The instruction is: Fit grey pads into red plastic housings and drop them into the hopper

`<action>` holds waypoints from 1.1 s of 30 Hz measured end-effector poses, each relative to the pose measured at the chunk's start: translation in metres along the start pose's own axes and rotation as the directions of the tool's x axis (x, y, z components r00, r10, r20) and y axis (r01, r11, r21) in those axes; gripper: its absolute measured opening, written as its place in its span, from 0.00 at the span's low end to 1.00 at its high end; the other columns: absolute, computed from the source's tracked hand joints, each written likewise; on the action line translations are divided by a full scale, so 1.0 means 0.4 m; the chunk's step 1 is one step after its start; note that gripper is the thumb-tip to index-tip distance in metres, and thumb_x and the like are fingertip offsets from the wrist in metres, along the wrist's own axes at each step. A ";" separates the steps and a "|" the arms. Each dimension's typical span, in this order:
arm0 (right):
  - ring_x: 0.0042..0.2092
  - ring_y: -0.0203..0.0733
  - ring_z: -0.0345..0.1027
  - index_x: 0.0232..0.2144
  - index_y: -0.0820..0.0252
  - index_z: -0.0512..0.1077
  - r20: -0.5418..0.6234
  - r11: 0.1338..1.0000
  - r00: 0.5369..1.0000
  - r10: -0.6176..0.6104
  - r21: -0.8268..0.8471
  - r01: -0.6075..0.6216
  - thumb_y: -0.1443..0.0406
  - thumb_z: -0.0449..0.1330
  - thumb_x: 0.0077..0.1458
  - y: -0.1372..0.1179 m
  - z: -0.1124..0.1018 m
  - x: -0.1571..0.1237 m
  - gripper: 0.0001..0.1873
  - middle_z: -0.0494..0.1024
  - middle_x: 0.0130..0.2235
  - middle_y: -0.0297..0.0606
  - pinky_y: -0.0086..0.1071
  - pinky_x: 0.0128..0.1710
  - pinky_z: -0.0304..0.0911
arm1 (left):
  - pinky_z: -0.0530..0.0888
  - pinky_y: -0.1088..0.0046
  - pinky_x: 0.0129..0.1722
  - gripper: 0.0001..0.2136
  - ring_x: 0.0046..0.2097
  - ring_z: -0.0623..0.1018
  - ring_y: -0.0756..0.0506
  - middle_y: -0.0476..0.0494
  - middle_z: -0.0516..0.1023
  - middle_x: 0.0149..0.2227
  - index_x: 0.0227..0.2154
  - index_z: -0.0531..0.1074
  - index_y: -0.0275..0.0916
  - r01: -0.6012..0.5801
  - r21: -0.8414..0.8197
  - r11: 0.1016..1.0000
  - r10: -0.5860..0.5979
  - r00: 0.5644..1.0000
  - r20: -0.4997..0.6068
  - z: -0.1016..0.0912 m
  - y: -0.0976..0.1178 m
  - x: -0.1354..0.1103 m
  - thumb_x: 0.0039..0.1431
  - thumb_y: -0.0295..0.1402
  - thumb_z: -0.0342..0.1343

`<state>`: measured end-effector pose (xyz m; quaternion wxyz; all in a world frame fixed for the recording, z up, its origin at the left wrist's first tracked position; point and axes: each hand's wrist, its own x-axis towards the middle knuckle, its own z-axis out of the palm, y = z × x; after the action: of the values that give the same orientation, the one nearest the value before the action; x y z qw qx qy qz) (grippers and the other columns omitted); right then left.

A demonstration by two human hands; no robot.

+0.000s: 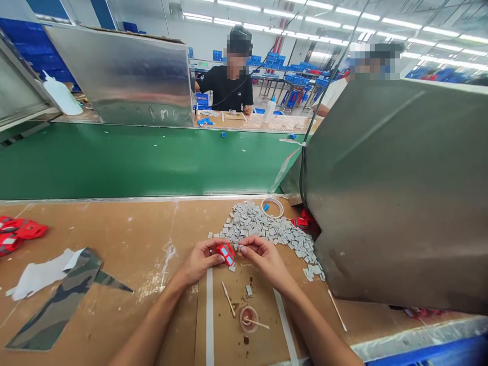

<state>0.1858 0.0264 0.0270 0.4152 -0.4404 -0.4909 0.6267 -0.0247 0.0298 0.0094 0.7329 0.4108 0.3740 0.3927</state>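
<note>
Left hand (201,260) and right hand (263,256) met over the middle of the brown worktop (125,239), both on one small red part (225,253). Left fingers were closed around its left end, thumb pressed on it. Right fingertips were pinched at its right end; whether they also held a grey chip, cannot tell. The part was off the surface, between the two hands.

Just behind the hands lay a pile of small grey chips (263,229), spreading toward the right, up to a big grey metal shield (396,193). A tape ring (272,207) sat at the pile's far edge, another red piece (301,222) beside the shield's base. Toward the near edge: a small round cup (248,319) with a stick resting in it, a loose wooden stick (229,299), one stray chip (248,291). At the left edge, more red parts (19,231), white paper (40,274), camouflage cloth (61,305). Beyond the worktop ran a green belt (145,162); a person in black (229,84) sat across it.
</note>
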 end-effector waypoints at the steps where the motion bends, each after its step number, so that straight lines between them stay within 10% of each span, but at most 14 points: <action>1: 0.34 0.38 0.73 0.35 0.59 0.75 0.007 1.000 1.000 0.002 0.018 -0.003 0.51 0.69 0.50 -0.001 0.004 -0.003 0.19 0.78 0.32 0.35 0.33 0.38 0.70 | 0.76 0.73 0.37 0.27 0.37 0.79 0.46 0.44 0.81 0.36 0.44 0.78 0.37 0.006 0.009 1.000 -0.006 1.000 -0.001 -0.002 0.000 0.000 0.41 0.43 0.74; 18: 0.31 0.38 0.69 0.30 0.60 0.75 0.036 0.980 0.993 -0.110 -0.160 0.114 0.63 0.62 0.55 0.016 0.028 -0.005 0.06 0.78 0.30 0.36 0.30 0.32 0.62 | 0.76 0.68 0.42 0.22 0.38 0.79 0.43 0.41 0.82 0.37 0.41 0.80 0.36 -0.028 0.281 0.959 0.034 0.999 -0.017 -0.011 -0.003 0.003 0.43 0.42 0.72; 33: 0.32 0.36 0.65 0.29 0.60 0.77 0.051 0.799 0.965 -0.256 -0.551 0.241 0.73 0.61 0.57 0.012 0.028 -0.016 0.07 0.72 0.29 0.34 0.28 0.32 0.56 | 0.79 0.65 0.46 0.17 0.43 0.82 0.40 0.39 0.83 0.42 0.40 0.81 0.36 -0.063 0.401 0.914 0.122 0.985 -0.122 0.009 -0.019 -0.005 0.46 0.35 0.69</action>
<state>0.1765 0.0167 0.0248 0.3552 -0.4813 -0.6989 0.3922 -0.0204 0.0241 0.0044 0.5861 0.5381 0.4779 0.3721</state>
